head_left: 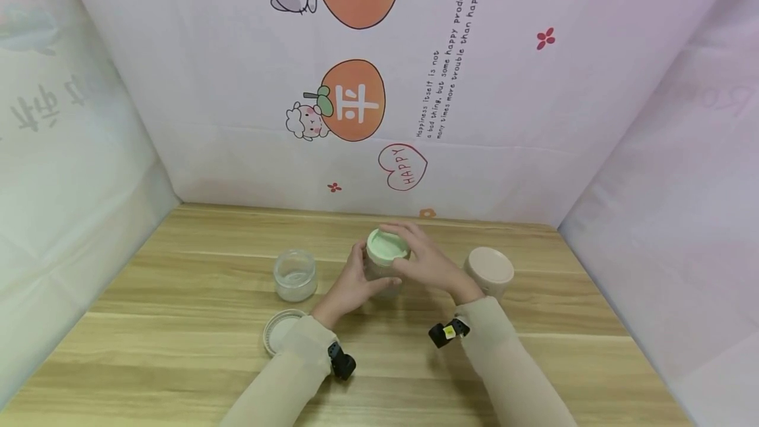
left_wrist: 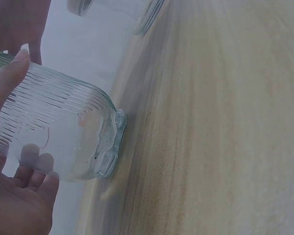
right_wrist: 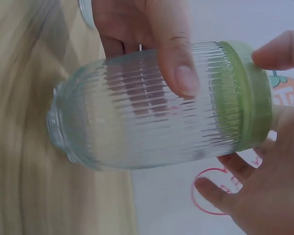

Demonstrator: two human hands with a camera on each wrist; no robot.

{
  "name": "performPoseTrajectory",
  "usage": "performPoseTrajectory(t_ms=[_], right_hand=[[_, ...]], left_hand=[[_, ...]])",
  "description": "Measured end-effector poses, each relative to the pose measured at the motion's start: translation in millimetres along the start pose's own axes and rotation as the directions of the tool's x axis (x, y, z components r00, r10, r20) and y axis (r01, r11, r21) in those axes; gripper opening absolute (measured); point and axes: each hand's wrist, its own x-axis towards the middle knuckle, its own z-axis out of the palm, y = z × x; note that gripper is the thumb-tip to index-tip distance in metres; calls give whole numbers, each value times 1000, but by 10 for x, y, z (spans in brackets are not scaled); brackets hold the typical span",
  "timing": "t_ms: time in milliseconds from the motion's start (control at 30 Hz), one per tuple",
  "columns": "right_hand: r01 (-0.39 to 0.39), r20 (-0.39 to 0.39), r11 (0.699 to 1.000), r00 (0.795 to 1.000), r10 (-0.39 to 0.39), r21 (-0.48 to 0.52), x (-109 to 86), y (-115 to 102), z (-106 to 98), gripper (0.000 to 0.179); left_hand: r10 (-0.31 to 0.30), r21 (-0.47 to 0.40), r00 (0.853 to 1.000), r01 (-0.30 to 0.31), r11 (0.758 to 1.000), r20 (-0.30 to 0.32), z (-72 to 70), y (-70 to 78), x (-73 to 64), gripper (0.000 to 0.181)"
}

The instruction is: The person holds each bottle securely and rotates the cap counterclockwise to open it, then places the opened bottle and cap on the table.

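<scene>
Jar [right_wrist: 122,139]: ribbed clear glass cylinder, lower centre of head view
Lid [head_left: 382,249]: round, pale green, atop the jar
Left hand [head_left: 351,287]: fingers curled round the jar
Right hand [head_left: 431,265]: thumb and fingers gripping the lid

between my left sleeve [head_left: 290,374] and right sleeve [head_left: 510,361], the wooden tabletop [head_left: 394,381] gives an open lane up to the ribbed glass jar [right_wrist: 108,132]; my left hand [head_left: 351,285] blocks its sides, and my right hand [head_left: 431,262] crowds its green lid [right_wrist: 257,103]. past that jar, a strip of wood leaves room before the printed cloth wall [head_left: 504,163]. leftward, a modest gap reaches the small glass jar [head_left: 295,290]; nearer, the round white lid [head_left: 277,333] sits partly hidden by my left sleeve. rightward, the cream-lidded jar [head_left: 490,265] stands near my right hand, with wide room beyond.
</scene>
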Motion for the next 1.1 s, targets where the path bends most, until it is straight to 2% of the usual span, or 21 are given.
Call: performPoseTrajectory(t_ms=[100,233,433,600,733,900,1100], right_hand=[[-36,25,994,999,33,101,14,32,18,67],[-31,32,980,999,25,196,23,54,38,69],[16,-25,985,1000,-12,174,19,47,78,69],[-7,-107,998,994,15,70,17,0,134,64],[-46,-185,994,982,27,-99,3,-67,174,65],[-116,-263,943,964,32,-311,-24,-144,210,72],[-186,-317,879,948,42,-439,-39,-199,235,83]], left_hand=[[1,-5,1000,-1,1000,-2,0,-13,-4,96],[2,-12,1000,-2,1000,-1,4,-31,-5,95],[9,-20,1000,-9,1000,3,12,-31,-13,96],[16,-26,1000,-15,1000,7,13,-28,-10,96],[16,-14,1000,-16,1000,11,7,-26,-7,97],[39,-23,999,-39,999,17,-6,-46,-9,93],[49,-53,999,-48,997,21,-12,-60,-6,90]])
